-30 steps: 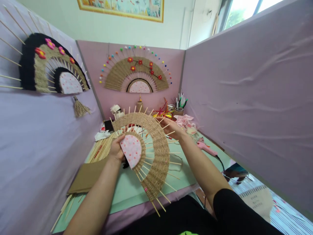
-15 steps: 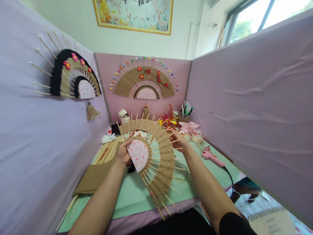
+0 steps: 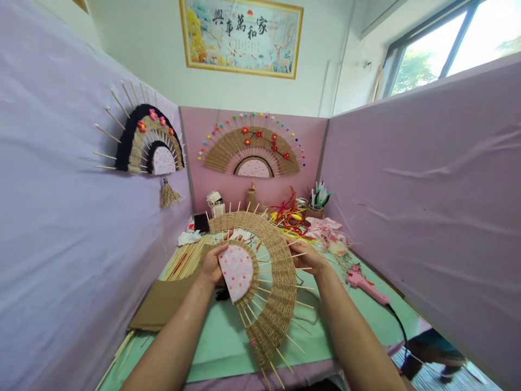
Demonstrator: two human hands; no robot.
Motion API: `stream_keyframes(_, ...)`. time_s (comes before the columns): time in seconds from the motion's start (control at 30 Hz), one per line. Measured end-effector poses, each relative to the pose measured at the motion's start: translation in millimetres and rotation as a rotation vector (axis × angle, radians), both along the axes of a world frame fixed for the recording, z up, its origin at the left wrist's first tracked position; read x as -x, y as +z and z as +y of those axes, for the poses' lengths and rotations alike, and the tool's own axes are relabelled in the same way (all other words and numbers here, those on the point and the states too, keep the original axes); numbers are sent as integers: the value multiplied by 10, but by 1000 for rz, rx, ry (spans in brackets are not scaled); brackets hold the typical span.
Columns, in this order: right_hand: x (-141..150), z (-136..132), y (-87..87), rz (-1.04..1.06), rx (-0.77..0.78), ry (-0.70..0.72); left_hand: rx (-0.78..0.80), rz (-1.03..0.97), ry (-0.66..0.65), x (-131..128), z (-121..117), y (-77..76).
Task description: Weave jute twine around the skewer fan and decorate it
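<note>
Between my hands is a woven fan point(image 3: 281, 266) of tan cord on thin wooden sticks, tilted above the table. Its half-round centre point(image 3: 237, 271) is pale pink with red dots. My left hand point(image 3: 214, 264) is closed on the straight edge of that centre, thumb in front and fingers behind. At the far outer rim, my right hand point(image 3: 307, 257) grips the woven band among the stick ends, its fingertips partly hidden behind the fan. A small pink spot point(image 3: 254, 343) sits near the band's lower end. Some black strands point(image 3: 222, 294) show behind the centre.
A pink glue gun point(image 3: 367, 286) with a black cord lies at right. Brown sheets point(image 3: 163, 305) and a bundle of sticks point(image 3: 188, 259) lie at left. Behind are tangled coloured stems point(image 3: 291, 214) and a tool holder point(image 3: 316, 210). Finished fans point(image 3: 260, 145) hang on the partitions.
The head view has tilted up and turned slightly left, so everything appears lower and farther right. Both hands keep their hold on the fan, with little change in its pose.
</note>
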State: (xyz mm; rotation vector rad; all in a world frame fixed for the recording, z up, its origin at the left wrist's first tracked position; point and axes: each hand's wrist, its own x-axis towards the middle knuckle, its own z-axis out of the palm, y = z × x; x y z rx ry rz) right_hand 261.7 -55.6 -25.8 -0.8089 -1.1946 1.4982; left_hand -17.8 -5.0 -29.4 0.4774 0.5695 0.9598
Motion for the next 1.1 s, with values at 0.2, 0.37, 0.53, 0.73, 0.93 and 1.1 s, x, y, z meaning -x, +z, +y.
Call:
stream_keyframes(0.2,40,-5,-49,53,44,-57,-11,-28,7,42,44,-24)
stream_keyframes(0.37,91,-12,-58,101,-6,-223,-8,-11,41,59,58,-26)
stream_keyframes(0.53,108,-57,-72,114,-15,-324,-14,12,88,41,21,15)
stream_keyframes(0.73,79,-125,-31,198,-38,-346,0,-6,52,37,-15,47)
stream_keyframes(0.93,64,-90,-46,251,-53,-281,-10,-21,104,24,-15,47)
stream_keyframes(1.1,53,-45,-96,237,-69,-241,-49,-59,133,14,-7,39)
